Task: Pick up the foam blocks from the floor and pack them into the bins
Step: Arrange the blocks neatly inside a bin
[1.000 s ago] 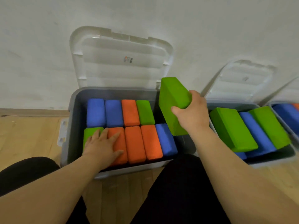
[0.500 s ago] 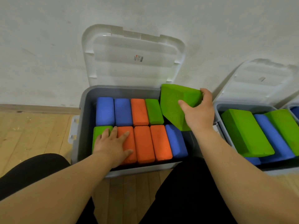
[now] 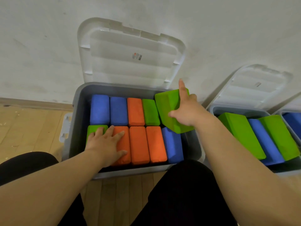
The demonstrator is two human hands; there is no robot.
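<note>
A grey bin (image 3: 75, 115) in front of me holds two rows of blue, orange and green foam blocks standing side by side. My left hand (image 3: 105, 143) lies flat with spread fingers on the near row, across a green block (image 3: 96, 128) and an orange block (image 3: 123, 144). My right hand (image 3: 187, 110) holds another green foam block (image 3: 167, 108), tilted, at the far right corner of the bin. Its thumb lies on the block's face and its index finger points straight up. The block's lower end dips into the gap right of the far row.
The bin's clear lid (image 3: 130, 54) leans open against the white wall. A second open bin (image 3: 215, 110) at right holds green and blue blocks lying at a slant. A third bin (image 3: 291, 119) shows at the far right edge. My black-clad knees are on the wood floor.
My right hand has lowered the green block from above the bin into the far right corner and turned it flatter. Its index finger is now straight. My left hand stays on the near row.
</note>
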